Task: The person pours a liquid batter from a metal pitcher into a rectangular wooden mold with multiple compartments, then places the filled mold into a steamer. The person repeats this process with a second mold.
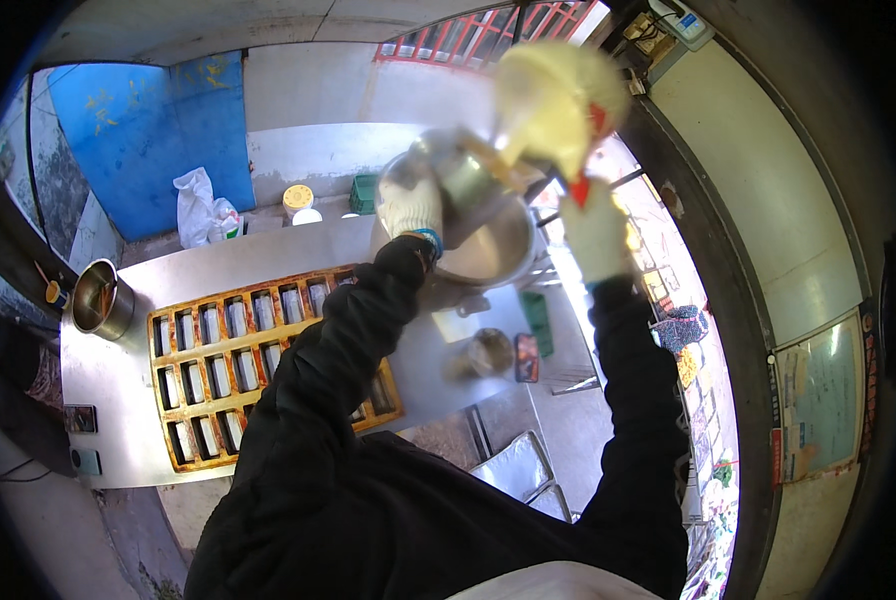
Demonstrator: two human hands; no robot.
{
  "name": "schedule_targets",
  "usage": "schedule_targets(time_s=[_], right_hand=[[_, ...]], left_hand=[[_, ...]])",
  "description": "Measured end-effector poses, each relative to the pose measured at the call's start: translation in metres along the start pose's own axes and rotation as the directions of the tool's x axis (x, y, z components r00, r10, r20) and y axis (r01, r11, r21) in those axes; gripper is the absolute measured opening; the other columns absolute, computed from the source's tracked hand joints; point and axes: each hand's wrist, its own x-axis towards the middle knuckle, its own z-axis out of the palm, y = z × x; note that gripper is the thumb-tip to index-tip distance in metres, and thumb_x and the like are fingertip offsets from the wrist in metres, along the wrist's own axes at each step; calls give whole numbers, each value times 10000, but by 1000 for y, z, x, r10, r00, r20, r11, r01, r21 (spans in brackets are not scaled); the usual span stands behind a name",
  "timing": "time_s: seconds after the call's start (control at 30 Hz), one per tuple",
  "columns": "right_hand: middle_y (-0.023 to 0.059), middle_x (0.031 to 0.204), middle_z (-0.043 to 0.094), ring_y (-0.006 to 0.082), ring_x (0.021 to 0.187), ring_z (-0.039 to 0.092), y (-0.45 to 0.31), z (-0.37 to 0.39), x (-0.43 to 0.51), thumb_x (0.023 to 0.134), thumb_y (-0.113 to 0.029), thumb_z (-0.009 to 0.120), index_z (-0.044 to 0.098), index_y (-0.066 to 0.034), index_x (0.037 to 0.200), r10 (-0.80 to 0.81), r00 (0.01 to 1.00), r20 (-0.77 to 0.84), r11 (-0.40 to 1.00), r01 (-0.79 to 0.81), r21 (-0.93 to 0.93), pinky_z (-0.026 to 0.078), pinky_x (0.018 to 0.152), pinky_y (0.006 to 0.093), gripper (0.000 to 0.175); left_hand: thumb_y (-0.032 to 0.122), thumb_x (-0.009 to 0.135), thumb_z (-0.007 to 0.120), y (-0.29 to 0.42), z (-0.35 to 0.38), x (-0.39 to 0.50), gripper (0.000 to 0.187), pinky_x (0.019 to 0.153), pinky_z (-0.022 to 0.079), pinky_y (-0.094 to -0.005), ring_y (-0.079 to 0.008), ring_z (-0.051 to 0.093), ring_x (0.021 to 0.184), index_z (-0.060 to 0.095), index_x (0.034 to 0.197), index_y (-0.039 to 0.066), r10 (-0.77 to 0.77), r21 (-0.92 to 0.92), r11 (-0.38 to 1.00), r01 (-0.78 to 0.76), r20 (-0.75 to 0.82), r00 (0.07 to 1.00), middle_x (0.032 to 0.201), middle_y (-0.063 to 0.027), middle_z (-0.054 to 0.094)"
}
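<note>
My left hand (410, 206), in a white knit glove, grips a metal pot (459, 176) that tilts over a large metal bowl (485, 255); the fingers are partly hidden. A brownish, stick-like thing (496, 161), blurred, crosses in front of the pot. My right hand (598, 232), also gloved, is raised at the bowl's right and holds a pale yellow object (545, 105) with red marks, too blurred to name exactly. On the metal table (132, 457) lies a multi-cavity baking mould (290, 330) with pale linings in its slots, partly behind my left arm.
A metal pot (102, 300) stands at the table's left end, near a phone (80, 418). A blurred container (490, 352) and another phone (526, 358) sit at the right. Foil-covered trays (519, 469) are below. A green crate (363, 193) stands behind the table.
</note>
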Motion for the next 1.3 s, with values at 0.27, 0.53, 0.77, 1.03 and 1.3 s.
schedule_targets(time_s=[0.27, 0.53, 0.77, 1.03, 1.3], right_hand=[[58, 731, 630, 149, 498, 551, 28, -30, 4, 975, -262, 668, 647, -13, 1004, -51, 928, 369, 362, -327, 873, 411, 443, 276, 252], [6, 733, 481, 98, 450, 413, 16, -36, 21, 1056, -307, 549, 641, 54, 1188, -520, 674, 524, -318, -723, 614, 357, 390, 276, 395], [12, 660, 575, 90, 405, 498, 28, -33, 21, 1053, -379, 617, 649, 42, 1226, -457, 755, 471, -61, -555, 830, 375, 359, 221, 456], [31, 708, 655, 68, 413, 533, 44, 82, -7, 1004, -419, 682, 700, 45, 1042, -130, 574, 808, 283, -760, 585, 382, 345, 182, 466], [151, 808, 719, 202, 642, 683, 127, 88, -38, 976, -612, 629, 677, 4, 1164, 314, 850, 424, 946, -317, -66, 543, 596, 317, 646]], left_hand=[[476, 988, 699, -13, -5, -1, 771, 1060, 500, -373, -280, 646, 1223, 493, 1461, -98, 1, -129, 992, 7, 60, 998, 1344, -239, 659], [416, 999, 686, -10, -16, 3, 663, 1002, 506, -353, -220, 631, 1114, 559, 1405, -92, -17, -142, 990, 26, 61, 998, 1253, -170, 677], [489, 1030, 658, 18, -75, 27, 650, 1069, 490, -425, -327, 631, 1268, 582, 1406, -34, 18, -233, 972, -23, -21, 1000, 1363, -225, 668], [553, 1069, 606, 41, -207, 74, 645, 1247, 381, -464, -306, 537, 1416, 548, 1498, 75, -2, -612, 788, 68, 108, 994, 1552, -131, 573], [317, 901, 688, 25, -344, 79, 438, 949, 593, -442, -304, 704, 1125, 675, 1240, 41, -79, -361, 929, 88, 41, 996, 1242, -149, 713]])
